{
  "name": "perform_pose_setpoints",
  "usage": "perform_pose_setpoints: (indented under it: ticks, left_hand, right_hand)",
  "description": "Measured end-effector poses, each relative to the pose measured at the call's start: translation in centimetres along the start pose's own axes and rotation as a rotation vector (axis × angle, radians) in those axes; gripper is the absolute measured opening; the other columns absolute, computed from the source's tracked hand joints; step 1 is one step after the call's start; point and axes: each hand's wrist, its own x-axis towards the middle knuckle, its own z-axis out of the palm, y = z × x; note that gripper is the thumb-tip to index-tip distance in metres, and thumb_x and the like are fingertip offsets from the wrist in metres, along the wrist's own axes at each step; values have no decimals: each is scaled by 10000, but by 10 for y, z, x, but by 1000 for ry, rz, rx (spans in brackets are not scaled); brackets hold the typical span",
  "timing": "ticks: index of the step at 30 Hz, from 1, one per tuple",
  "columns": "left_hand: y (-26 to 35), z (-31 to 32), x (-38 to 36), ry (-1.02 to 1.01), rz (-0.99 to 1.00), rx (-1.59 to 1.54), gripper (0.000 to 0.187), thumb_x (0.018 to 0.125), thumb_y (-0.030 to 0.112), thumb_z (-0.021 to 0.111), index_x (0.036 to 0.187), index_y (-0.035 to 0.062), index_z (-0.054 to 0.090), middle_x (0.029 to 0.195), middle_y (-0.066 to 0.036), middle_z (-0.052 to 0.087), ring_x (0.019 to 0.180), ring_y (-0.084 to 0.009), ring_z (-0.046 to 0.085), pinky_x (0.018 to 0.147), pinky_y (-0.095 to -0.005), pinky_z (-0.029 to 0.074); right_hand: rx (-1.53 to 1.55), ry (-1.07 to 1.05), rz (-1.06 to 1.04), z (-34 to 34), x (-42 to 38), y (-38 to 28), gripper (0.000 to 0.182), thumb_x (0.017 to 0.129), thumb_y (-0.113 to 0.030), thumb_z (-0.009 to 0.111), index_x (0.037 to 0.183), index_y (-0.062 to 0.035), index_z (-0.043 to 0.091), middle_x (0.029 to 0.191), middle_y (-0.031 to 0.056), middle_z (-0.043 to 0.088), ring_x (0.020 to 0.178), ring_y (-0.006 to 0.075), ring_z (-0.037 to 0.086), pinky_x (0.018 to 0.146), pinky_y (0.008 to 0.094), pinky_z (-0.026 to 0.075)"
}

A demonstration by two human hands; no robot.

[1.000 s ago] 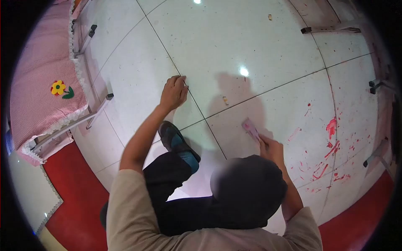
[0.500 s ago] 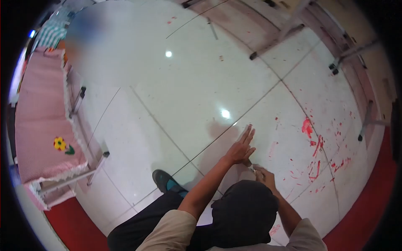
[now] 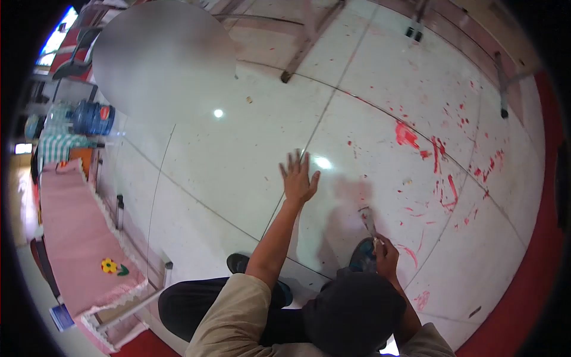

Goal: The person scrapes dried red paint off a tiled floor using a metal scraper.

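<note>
My left hand (image 3: 299, 180) is held out over the white tiled floor (image 3: 220, 172), fingers spread, with nothing in it. My right hand (image 3: 386, 256) is closed around the handle of a scraper (image 3: 369, 221). The flat metal blade points away from me, low over the tiles, with a pinkish shadow near its tip. Right of the scraper, red paint marks (image 3: 407, 135) are scattered across the floor in patches, streaks and flecks. My bent knee (image 3: 357, 312) in dark trousers covers part of my right forearm, and my right shoe (image 3: 361, 256) shows beside the hand.
A table with a pink cloth (image 3: 80, 229) and a yellow flower patch stands at the left. Beyond it are a checked cloth (image 3: 59, 146) and a blue water jug (image 3: 94, 117). Metal furniture legs (image 3: 315, 41) rest at the top. A red border (image 3: 526, 268) edges the right side.
My hands were close together near the scraper; now they are apart. The left has spread its fingers further left, and the scraper shows plainly in my right hand. The view has turned.
</note>
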Motion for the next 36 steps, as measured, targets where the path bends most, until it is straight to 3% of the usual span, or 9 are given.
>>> perform_pose_setpoints:
  ticks: [4, 9, 15, 17, 21, 25, 28, 33, 36]
  left_hand:
    - [17, -5, 23, 8, 333, -244, 610, 848, 249, 584, 1365, -10, 388, 1459, -231, 321, 1347, -445, 272, 1082, -583, 196]
    - [-26, 36, 10, 291, -585, 408, 697, 912, 385, 507, 1428, -25, 281, 1478, -257, 267, 1383, -417, 201, 1092, -581, 130]
    - [119, 56, -4, -342, 770, -290, 641, 862, 367, 568, 1382, 43, 382, 1422, -237, 365, 1342, -396, 310, 1080, -594, 207]
    - [112, 54, 1, -171, 709, 44, 649, 876, 369, 551, 1389, 18, 366, 1419, -248, 362, 1336, -417, 306, 1086, -565, 213]
    - [36, 110, 1, 453, -487, 186, 710, 883, 396, 536, 1403, -37, 321, 1469, -250, 286, 1382, -418, 216, 1080, -597, 159]
    - [114, 82, -35, -93, 378, 202, 696, 878, 402, 548, 1416, 18, 332, 1503, -232, 239, 1404, -397, 185, 1047, -686, 98]
    - [185, 71, -19, -514, 841, -307, 637, 868, 291, 582, 1405, 29, 361, 1503, -228, 243, 1386, -383, 248, 1124, -498, 189]
    - [101, 89, 39, 323, 120, -134, 683, 935, 369, 476, 1432, -38, 244, 1498, -248, 233, 1373, -393, 255, 1116, -533, 174]
    - [58, 80, 39, 83, -500, 356, 716, 950, 430, 420, 1449, -33, 198, 1488, -235, 260, 1368, -383, 265, 1086, -609, 146]
  right_hand:
    - [66, 217, 60, -17, -9, 22, 311, 941, -144, 519, 1204, 11, 576, 659, 39, 577, 589, 79, 498, 550, 251, 409]
    - [-129, 759, 79, -46, -39, 81, 411, 935, -187, 538, 1275, 38, 488, 805, 134, 640, 720, 206, 610, 664, 336, 483]
    - [-127, 954, 466, -82, -100, 175, 423, 889, -278, 602, 1159, 40, 533, 1065, 247, 607, 943, 350, 615, 822, 427, 475]
    - [-91, 1082, 655, -89, -106, 192, 400, 876, -279, 605, 1117, 34, 541, 1065, 252, 595, 939, 367, 606, 814, 434, 471]
    - [-390, 1318, 803, -101, -133, 251, 384, 860, -282, 596, 1088, 19, 526, 990, 228, 582, 922, 383, 583, 803, 468, 456]
    - [-666, 1207, 1046, -103, -126, 219, 359, 883, -305, 576, 1144, -72, 498, 1126, 159, 513, 1071, 351, 489, 835, 511, 413]
    - [-643, 1256, 1020, -100, -123, 225, 316, 892, -291, 573, 1144, -109, 513, 1159, 149, 508, 1097, 350, 477, 845, 512, 402]
    - [-630, 1257, 957, -103, -124, 229, 341, 925, -288, 531, 1206, -97, 499, 1187, 132, 505, 1071, 338, 471, 873, 477, 378]
    - [-647, 1256, 925, -103, -124, 235, 341, 935, -307, 512, 1192, -83, 512, 1195, 123, 510, 1071, 336, 469, 881, 469, 376]
